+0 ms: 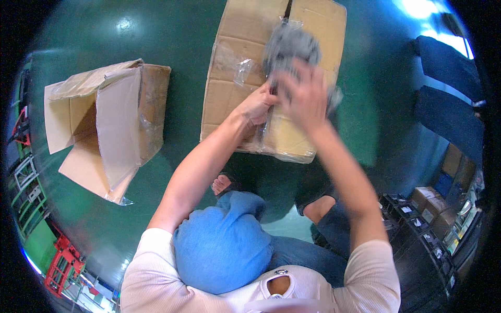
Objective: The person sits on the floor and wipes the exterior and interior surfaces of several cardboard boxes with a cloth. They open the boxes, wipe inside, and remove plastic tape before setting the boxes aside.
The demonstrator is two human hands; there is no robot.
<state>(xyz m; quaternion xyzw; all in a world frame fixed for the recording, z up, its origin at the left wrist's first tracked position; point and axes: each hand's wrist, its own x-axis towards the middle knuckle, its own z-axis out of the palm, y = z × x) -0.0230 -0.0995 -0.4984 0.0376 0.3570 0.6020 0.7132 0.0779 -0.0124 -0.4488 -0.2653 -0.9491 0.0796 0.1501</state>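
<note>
A large closed cardboard box (235, 65) stands on the floor in front of me, with strips of clear tape on its worn flaps. On top of it lies a dark grey bundle (293, 46) that looks wrapped in clear plastic; its exact kind is not clear. My left hand (257, 106) is closed at the bundle's near end, thumb and fingers pinching its edge. Over the same end, just to the right, is my right hand (305, 96), smeared by motion, so its grip does not show.
An open cardboard box (117, 125) lies on its side at the left on the green floor (188, 31). Black crates (417, 221) and a smaller carton (432, 206) stand at the lower right. Red metal frames (63, 263) line the left edge. My foot (221, 184) is close below the large box.
</note>
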